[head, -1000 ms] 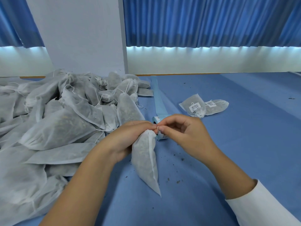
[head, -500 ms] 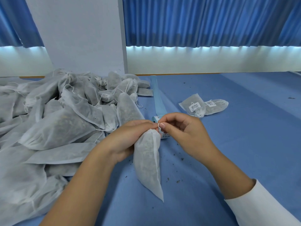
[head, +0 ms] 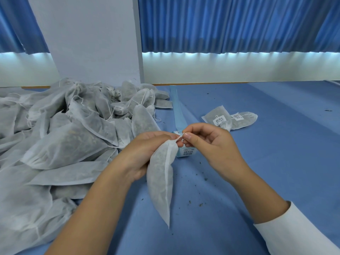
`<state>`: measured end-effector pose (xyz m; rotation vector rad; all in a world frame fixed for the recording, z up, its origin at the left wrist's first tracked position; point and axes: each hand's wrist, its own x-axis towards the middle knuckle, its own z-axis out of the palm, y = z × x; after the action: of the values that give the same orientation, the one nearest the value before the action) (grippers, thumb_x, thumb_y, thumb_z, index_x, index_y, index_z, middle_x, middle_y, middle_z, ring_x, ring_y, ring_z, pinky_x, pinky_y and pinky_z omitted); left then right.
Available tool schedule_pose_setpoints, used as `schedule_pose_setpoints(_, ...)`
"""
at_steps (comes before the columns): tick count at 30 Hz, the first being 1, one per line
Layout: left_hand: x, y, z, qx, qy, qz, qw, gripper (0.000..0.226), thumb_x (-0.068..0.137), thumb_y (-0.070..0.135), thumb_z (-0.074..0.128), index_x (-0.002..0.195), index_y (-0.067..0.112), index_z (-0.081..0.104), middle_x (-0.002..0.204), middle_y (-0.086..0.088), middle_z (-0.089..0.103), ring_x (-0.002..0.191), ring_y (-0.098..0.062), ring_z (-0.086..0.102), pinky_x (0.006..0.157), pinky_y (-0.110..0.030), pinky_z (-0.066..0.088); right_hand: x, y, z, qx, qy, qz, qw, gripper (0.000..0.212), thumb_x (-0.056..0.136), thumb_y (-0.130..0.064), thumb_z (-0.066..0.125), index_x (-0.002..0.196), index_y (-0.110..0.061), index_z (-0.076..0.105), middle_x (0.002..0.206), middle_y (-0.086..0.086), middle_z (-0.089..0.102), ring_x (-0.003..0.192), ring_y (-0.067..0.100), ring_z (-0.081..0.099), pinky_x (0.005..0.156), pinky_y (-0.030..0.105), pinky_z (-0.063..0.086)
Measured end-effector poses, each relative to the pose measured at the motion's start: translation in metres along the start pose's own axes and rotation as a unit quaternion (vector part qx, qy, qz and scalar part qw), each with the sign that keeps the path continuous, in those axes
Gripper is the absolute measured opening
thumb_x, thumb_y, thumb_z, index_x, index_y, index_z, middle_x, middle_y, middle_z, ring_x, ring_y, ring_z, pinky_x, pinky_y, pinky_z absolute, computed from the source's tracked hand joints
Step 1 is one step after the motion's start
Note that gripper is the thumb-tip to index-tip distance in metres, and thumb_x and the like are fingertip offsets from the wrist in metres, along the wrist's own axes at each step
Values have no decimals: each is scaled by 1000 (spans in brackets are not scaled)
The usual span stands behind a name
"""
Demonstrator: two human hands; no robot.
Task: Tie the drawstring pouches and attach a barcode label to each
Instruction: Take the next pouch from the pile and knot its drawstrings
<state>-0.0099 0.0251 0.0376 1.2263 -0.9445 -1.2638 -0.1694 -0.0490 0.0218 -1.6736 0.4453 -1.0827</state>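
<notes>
A: Why does the pouch [head: 161, 181] hang neck-up over the bench [head: 257, 162]?
B: The left hand [head: 147, 150] grips its gathered neck, so the weight probably pulls it taut; the right hand [head: 207, 144] pinches the drawstring [head: 181, 138] for knotting.

Pouch [head: 161, 181]: hangs from the left hand [head: 147, 151], neck between both hands.
String [head: 181, 138]: at the pouch neck, pinched by the right hand [head: 207, 144].
Pile of pouches [head: 64, 144]: on the worktop [head: 276, 162], left of the left hand.
Label roll [head: 185, 153]: just behind the hands, partly hidden.
Strip [head: 176, 107]: runs from the roll away from the hands.
Two labelled pouches [head: 230, 118]: beyond the right hand, to its right, overlapping.
</notes>
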Motion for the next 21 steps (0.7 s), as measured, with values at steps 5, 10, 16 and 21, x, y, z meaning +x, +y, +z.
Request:
schedule_pose_setpoints(5, 5, -3, -5, -4, 16, 10, 1000, 11, 74, 16, 75, 85, 12, 77, 83, -6, 75, 58, -7, 65, 53, -20, 52, -1, -2, 0, 10, -4, 2, 1000, 12, 91, 3, 60, 89, -6, 68, 80, 4, 73, 78, 12, 69, 76, 19, 53)
schedule_pose_setpoints(10, 3, -2, -4, 10, 14, 33, 999, 30, 68, 20, 75, 96, 10, 75, 88, -6, 77, 61, -5, 67, 52, -15, 49, 0, -3, -3, 9, -1, 1, 1000, 13, 91, 2, 61, 89, -8, 69, 80, 1, 73, 77, 9, 68, 75, 17, 52)
schedule_pose_setpoints(16, 6, -4, -6, 91, 61, 61, 992, 9, 90, 13, 69, 92, 12, 77, 89, -8, 78, 73, -13, 71, 69, -25, 57, 1, -3, -5, -2, 6, -3, 1000, 15, 90, 1, 63, 88, -12, 69, 76, -9, 71, 72, 4, 65, 73, 14, 51)
schedule_pose_setpoints(21, 8, -8, 0, 216, 117, 123, 962, 12, 96, 25, 63, 88, 23, 71, 76, -13, 74, 78, -42, 69, 78, -48, 56, 0, -3, -3, -22, -3, -6, 1000, 16, 91, 1, 61, 88, -13, 67, 76, -11, 69, 73, 4, 63, 75, 15, 51)
